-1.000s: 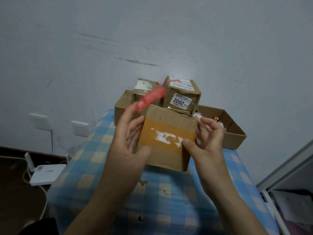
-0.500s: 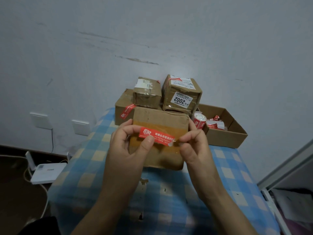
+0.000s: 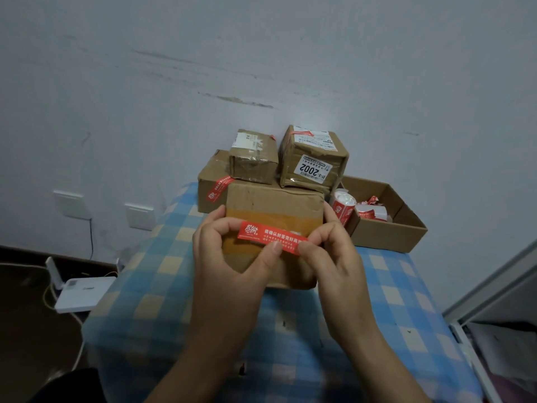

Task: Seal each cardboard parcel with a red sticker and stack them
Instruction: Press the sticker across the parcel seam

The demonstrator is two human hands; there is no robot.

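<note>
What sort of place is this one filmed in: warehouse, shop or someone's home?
Most likely a room in a home: a small table under a blue checked cloth, white wall plates with a white router on the floor, and only a few cardboard parcels.

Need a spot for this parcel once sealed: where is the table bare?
Bare cloth left of the front parcel, right of it before the open box, and along the near edge. The back is crowded: stacked parcels and that box.
</note>
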